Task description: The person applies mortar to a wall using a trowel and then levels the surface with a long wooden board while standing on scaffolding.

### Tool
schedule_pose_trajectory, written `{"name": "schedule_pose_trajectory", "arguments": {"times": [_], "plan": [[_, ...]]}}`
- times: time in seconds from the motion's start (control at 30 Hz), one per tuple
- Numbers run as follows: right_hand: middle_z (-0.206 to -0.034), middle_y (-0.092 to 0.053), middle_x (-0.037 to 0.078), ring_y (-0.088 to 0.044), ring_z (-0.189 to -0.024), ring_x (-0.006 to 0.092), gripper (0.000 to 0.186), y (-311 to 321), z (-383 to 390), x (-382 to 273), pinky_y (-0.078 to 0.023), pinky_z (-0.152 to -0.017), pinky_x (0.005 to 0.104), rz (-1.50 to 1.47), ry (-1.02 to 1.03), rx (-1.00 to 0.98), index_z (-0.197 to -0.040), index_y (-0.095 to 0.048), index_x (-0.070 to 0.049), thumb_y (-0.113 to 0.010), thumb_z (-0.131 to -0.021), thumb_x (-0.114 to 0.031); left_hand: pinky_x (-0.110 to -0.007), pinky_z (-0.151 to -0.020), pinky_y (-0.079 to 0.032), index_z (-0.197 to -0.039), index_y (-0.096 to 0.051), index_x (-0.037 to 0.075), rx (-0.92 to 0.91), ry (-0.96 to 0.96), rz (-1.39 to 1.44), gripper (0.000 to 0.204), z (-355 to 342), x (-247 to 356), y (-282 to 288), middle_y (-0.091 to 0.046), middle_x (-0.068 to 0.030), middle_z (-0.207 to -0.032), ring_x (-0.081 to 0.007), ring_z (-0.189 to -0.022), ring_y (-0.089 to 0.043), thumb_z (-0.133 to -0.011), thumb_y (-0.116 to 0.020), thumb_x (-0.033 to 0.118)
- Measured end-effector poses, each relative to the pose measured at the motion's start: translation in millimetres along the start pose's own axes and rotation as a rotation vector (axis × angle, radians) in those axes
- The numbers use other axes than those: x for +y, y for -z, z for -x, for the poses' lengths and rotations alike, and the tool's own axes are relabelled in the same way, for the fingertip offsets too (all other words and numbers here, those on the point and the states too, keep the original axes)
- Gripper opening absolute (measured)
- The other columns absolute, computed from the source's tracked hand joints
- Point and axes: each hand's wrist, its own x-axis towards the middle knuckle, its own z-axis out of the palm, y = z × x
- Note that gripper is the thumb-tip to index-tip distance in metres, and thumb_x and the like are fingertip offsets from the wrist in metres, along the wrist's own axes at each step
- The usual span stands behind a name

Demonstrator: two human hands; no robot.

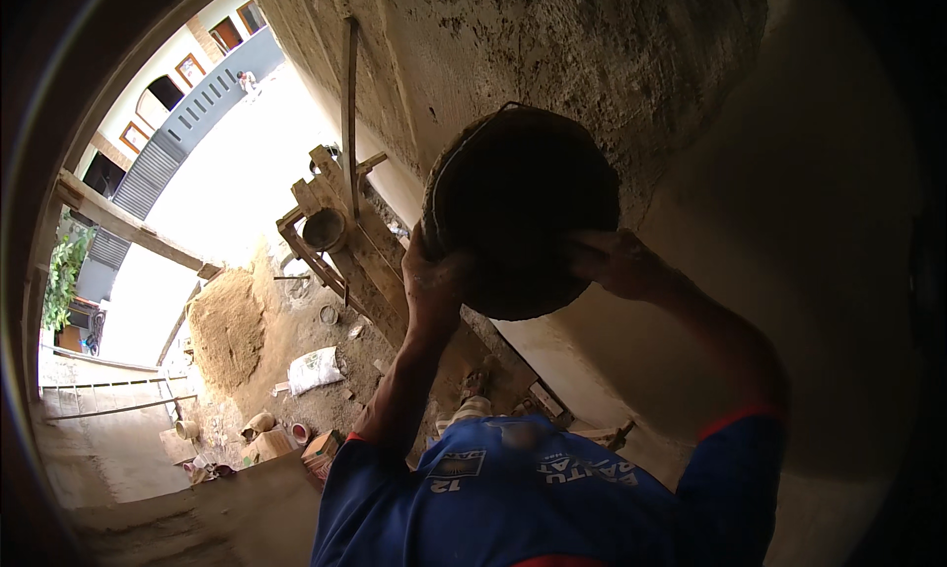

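Note:
A dark, round bucket (434, 187) with a thin wire handle is held up in front of me, close to the wall. Its inside is in deep shadow, so its contents cannot be made out. My left hand (434, 283) is closed on the bucket's lower left side. At the lower right, my right hand (621, 263) grips the rim, with fingers reaching over it into the shadow, where their tips are hard to see.
A rough, partly plastered wall (592, 59) rises ahead. Below left, wooden scaffold planks (380, 276) carry another bucket (307, 234). On the ground lie a sand pile (227, 325), a white sack (315, 370) and a red-rimmed container (300, 433). A person (247, 82) is far off near a grey gate (150, 173).

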Motion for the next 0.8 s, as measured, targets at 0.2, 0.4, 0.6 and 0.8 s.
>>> {"name": "schedule_pose_trajectory", "arguments": {"times": [0.2, 0.4, 0.6, 0.8], "plan": [[-0.095, -0.066, 0.014, -0.064, -0.093, 0.0267, 0.038, 99, 2, -101, -0.051, -0.083, 0.0371, 0.123, -0.225, -0.129, -0.107, -0.060, -0.002, -0.072, -0.079, -0.024, -0.029, -0.087, -0.050, -0.126, -0.047, -0.003, 0.055, -0.003, 0.155, 0.054, -5, 8, 22, -0.061, -0.0097, -0.114, -0.0172, -0.100, -0.061, -0.073, -0.055, -0.004], [-0.117, -0.058, 0.008, -0.058, -0.104, 0.0200, 0.063, 170, 19, -163, -0.043, -0.091, 0.0362, 0.171, -0.220, -0.226, -0.128, -0.048, -0.010, -0.078, -0.074, -0.020, -0.029, -0.085, -0.049, -0.122, -0.051, -0.001, 0.121, -0.034, 0.048, 0.047, -8, 11, 48, -0.063, -0.0082, -0.109, -0.0158, -0.096, -0.061, -0.076, -0.055, 0.001], [-0.123, -0.054, 0.012, -0.059, -0.091, 0.0184, 0.060, 209, 0, -71, -0.050, -0.077, 0.0312, -0.102, -0.411, 0.234, -0.135, -0.044, -0.008, -0.066, -0.085, -0.031, -0.028, -0.085, -0.048, -0.122, -0.050, -0.001, 0.105, -0.115, -0.048, 0.047, -5, -10, 59, -0.062, -0.0074, -0.108, -0.0151, -0.096, -0.060, -0.076, -0.054, 0.003], [-0.097, -0.057, 0.006, -0.050, -0.067, 0.0084, 0.070, 297, 7, -124, -0.048, -0.060, 0.0269, 0.365, -0.337, 0.815, -0.141, -0.037, -0.006, -0.065, -0.084, -0.039, -0.028, -0.084, -0.049, -0.123, -0.049, -0.001, 0.173, 0.109, 0.117, 0.051, 9, -24, 45, -0.062, -0.0075, -0.108, -0.0163, -0.094, -0.061, -0.072, -0.053, -0.004]]}}
